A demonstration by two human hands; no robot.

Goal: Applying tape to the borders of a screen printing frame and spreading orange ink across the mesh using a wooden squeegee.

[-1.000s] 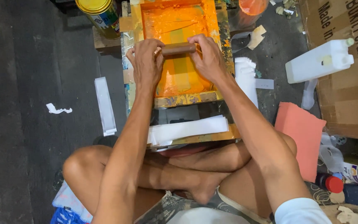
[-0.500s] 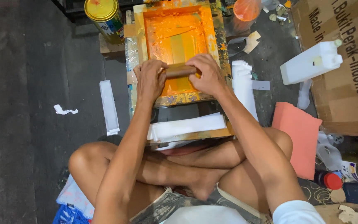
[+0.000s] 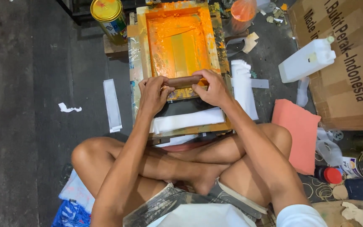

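Observation:
A wooden screen-printing frame (image 3: 141,50) coated in orange ink lies on the floor in front of my crossed legs. Both hands grip a brown wooden squeegee handle (image 3: 183,81) at the frame's near edge: my left hand (image 3: 153,94) holds its left end, my right hand (image 3: 213,89) its right end. The squeegee blade is hidden under my hands. A white strip of paper (image 3: 185,120) lies across the board just below the frame.
A yellow-lidded paint can (image 3: 110,19) stands at the back left. A stack of white strips (image 3: 243,86) sits right of the frame. A white jug (image 3: 307,61), a cardboard box (image 3: 345,63) and a pink sheet (image 3: 297,132) lie to the right. White strips (image 3: 112,105) lie on the left floor.
Both hands have pulled the squeegee toward me, from the middle of the orange screen down to its near edge, leaving the inked mesh exposed behind it.

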